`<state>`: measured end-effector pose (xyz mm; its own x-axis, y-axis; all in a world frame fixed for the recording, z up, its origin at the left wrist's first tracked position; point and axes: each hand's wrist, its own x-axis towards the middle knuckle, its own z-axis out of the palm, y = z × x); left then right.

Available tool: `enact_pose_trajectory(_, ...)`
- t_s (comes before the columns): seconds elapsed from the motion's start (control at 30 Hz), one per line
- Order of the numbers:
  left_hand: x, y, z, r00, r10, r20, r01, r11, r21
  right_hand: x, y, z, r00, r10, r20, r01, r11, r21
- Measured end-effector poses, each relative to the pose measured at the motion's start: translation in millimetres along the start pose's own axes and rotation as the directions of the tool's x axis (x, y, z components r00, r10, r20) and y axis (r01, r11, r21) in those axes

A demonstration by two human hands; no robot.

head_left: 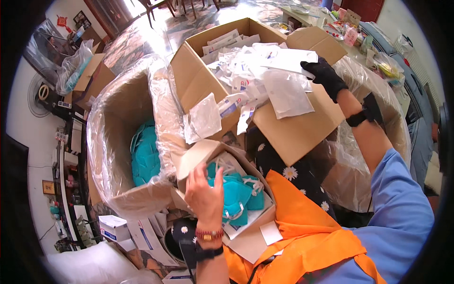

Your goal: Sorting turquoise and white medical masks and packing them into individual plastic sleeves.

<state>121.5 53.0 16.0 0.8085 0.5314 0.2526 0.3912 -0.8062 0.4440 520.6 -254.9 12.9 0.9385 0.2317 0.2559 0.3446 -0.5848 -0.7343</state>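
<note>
My left hand (204, 193), bare with a red beaded bracelet, has its fingers apart at the left rim of a small cardboard box (266, 208). Inside that box lie teal face masks (235, 199) with white straps; whether my fingertips touch the box flap I cannot tell. Up to the right, my right hand (326, 78) in a black glove grips the end of a flat white carton (289, 61). It is over a large open cardboard box (302, 125) heaped with white plastic sleeves (286, 94) and folded cartons.
A plastic-lined box (118, 113) with more teal masks (145, 154) stands at the left. Another lined box (364, 156) is at the right. White cartons (113, 228) and a dark-rimmed bin (172, 244) sit at lower left. A cluttered table (309, 19) is beyond.
</note>
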Motion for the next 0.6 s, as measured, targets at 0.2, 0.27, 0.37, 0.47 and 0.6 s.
enact_pose_trajectory(0.2,103.4,-3.4,88.2,0.996,0.090,0.010,-0.090,0.995,0.031,-25.0,-42.9,25.5,0.942,-0.081,-0.325,-0.041,0.936,-0.350)
enact_pose_trajectory(0.27,130.6,5.5,111.3,0.997,0.051,0.066,-0.051,0.999,-0.011,-31.8,-34.1,19.0,0.997,-0.062,-0.043,0.047,0.956,-0.291)
enact_pose_trajectory(0.37,151.9,10.6,118.6,0.981,-0.021,0.192,0.045,0.992,-0.119,-64.8,-80.0,14.7,0.921,0.035,0.387,0.105,0.936,-0.335)
enact_pose_trajectory(0.47,170.4,19.0,128.1,0.990,-0.013,0.141,0.026,0.996,-0.086,-66.9,-91.2,20.1,0.901,0.097,0.422,0.165,0.824,-0.542)
enact_pose_trajectory(0.6,195.5,77.4,117.1,0.994,0.109,-0.019,-0.110,0.960,-0.258,-35.4,-31.4,42.8,0.979,-0.004,0.202,0.105,0.864,-0.493)
